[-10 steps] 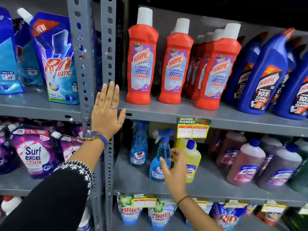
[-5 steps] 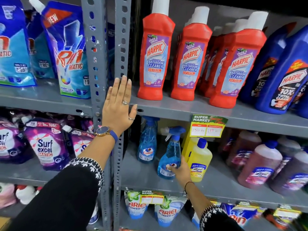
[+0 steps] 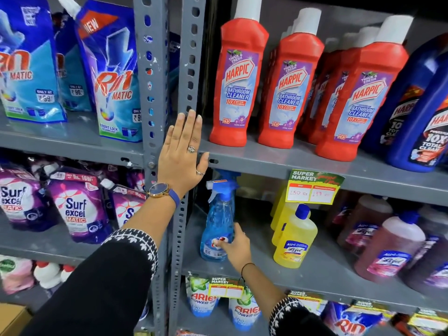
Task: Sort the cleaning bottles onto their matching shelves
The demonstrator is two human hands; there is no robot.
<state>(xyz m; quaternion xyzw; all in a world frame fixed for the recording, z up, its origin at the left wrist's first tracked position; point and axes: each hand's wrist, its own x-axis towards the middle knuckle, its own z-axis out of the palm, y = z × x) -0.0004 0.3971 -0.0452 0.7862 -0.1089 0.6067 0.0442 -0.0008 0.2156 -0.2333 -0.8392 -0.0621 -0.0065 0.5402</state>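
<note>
A blue spray bottle [image 3: 219, 214] stands at the left end of the middle shelf [image 3: 322, 270]. My right hand [image 3: 236, 246] grips its lower body over the label. A second blue trigger head shows just behind and above it. My left hand [image 3: 181, 154] lies flat with fingers spread against the grey upright post [image 3: 189, 57] and the upper shelf's edge, holding nothing. Yellow bottles [image 3: 294, 238] with blue caps stand to the right of the spray bottle. Red Harpic bottles [image 3: 238, 81] line the shelf above.
Blue Harpic bottles [image 3: 417, 112] fill the upper right, and pink bottles [image 3: 388, 246] the middle right. A price tag [image 3: 312, 187] hangs from the upper shelf edge. Rin pouches [image 3: 114, 76] and Surf excel pouches [image 3: 75, 207] fill the left bay. Ariel pouches [image 3: 201, 299] sit below.
My right hand closed on the front spray bottle and slid it left, in front of the other spray bottle. The camera moved closer. My left hand stayed on the post.
</note>
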